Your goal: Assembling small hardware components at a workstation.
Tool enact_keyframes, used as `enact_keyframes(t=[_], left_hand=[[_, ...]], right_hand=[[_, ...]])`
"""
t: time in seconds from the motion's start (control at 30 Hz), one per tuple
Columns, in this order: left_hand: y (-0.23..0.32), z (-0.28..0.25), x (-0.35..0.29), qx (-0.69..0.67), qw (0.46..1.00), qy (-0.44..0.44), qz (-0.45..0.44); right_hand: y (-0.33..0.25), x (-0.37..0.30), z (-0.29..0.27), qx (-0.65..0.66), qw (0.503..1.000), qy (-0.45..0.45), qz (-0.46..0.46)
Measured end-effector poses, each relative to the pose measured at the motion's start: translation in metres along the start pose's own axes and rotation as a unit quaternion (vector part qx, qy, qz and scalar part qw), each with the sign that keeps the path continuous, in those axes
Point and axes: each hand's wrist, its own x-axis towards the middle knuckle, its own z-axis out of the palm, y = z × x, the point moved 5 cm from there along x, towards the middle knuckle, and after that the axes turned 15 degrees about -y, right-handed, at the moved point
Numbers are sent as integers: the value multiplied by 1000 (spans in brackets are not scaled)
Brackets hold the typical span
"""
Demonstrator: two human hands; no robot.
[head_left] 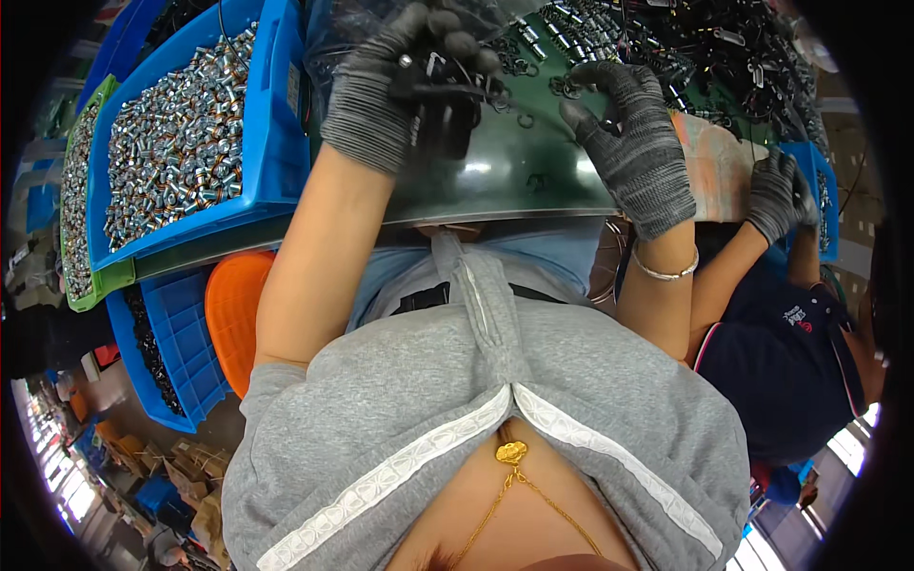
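My left hand (405, 86), in a grey knit glove, is closed around a dark black part (447, 100). The part has a blocky lower end and a thin arm sticking out to the right; its exact kind is unclear. My right hand (633, 147), gloved the same way, hovers over the green tabletop (505, 181) with thumb and index finger apart. Close to its index fingertip lie small dark rings (564, 88). A single ring (525, 121) lies between my hands. A small dark spot by the right palm cannot be made out.
On the left stands a blue bin (271, 124) full of metal fittings (176, 133), beside a green bin (81, 190). Springs and metal pins (581, 33) and black parts (733, 48) pile up at the back. A co-worker's gloved hand (776, 195) is at the right, near cardboard (714, 167).
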Motion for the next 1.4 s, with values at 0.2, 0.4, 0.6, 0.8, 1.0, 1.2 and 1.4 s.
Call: enact_keyframes(t=[0.2, 0.4, 0.6, 0.8, 1.0, 1.2, 1.4], left_hand=[[45, 11, 13, 9, 999, -33, 27], [57, 26, 17, 36, 994, -104, -1], [32, 41, 14, 11, 992, -122, -29], [18, 49, -5, -70, 996, -3, 61], [17, 42, -43, -90, 996, 24, 2], [26, 5, -95, 109, 971, 196, 80], [6, -9, -112, -124, 980, 148, 38]], right_hand=[[3, -6, 34, -98, 938, -310, 119], [18, 15, 47, -71, 973, -170, 139], [-27, 23, 51, -23, 999, -48, -6], [-61, 78, 104, -121, 989, -83, -22], [-54, 96, 92, -191, 976, -103, -8], [-34, 101, 55, -202, 974, -67, 82], [-8, 103, 15, -175, 972, 9, 160]])
